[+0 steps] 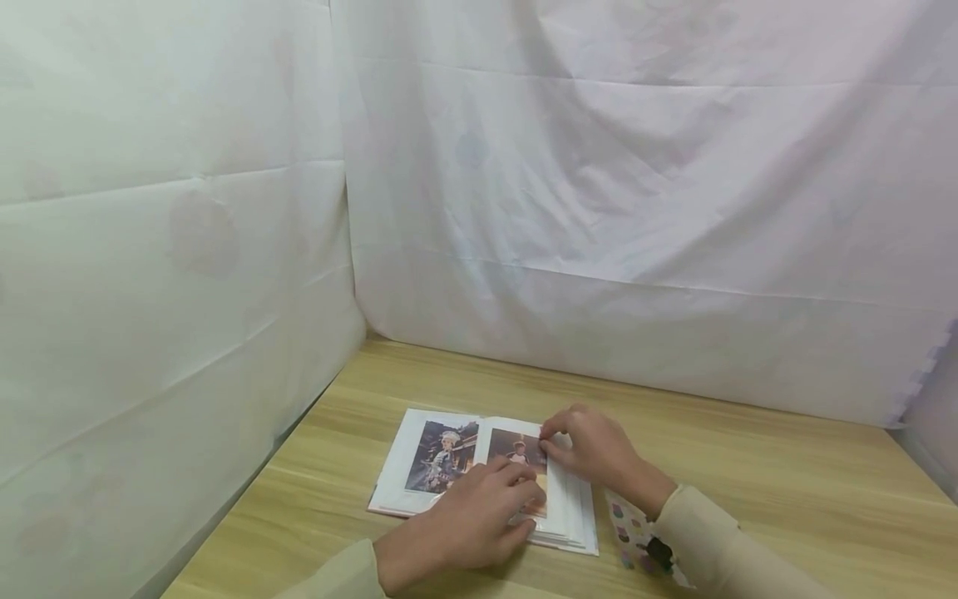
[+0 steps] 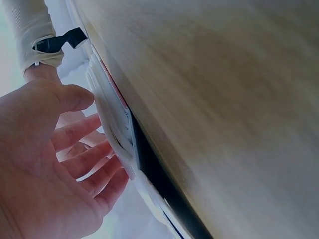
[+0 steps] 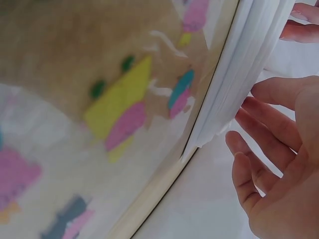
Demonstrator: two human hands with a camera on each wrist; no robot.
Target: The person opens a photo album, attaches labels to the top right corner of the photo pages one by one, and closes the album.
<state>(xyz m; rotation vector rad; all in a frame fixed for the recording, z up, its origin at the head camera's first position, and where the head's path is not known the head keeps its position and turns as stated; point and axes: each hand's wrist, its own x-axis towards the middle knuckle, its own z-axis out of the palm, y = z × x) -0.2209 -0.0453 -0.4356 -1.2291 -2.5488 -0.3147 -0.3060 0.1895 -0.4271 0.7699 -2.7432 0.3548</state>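
An open photo album (image 1: pixel 488 532) lies on the table with a photo (image 1: pixel 441 453) on its left page and another photo (image 1: pixel 516 445) on its right page. My left hand (image 1: pixel 482 512) rests across the lower part of the right page, its fingers loosely extended. At the upper right corner of the right photo, the thumb and index fingertip of my right hand (image 1: pixel 599 449) come close together against the page. Whether something thin is between them is hidden. The right wrist view shows this hand (image 3: pixel 279 144) beside the stacked page edges (image 3: pixel 234 74).
A clear sheet with colourful printed figures (image 1: pixel 632 532) lies right of the album, partly under the right forearm. A black strap (image 2: pixel 60 42) is on the right sleeve. White cloth (image 1: pixel 636 208) hangs behind and left of the wooden table (image 1: pixel 786 491).
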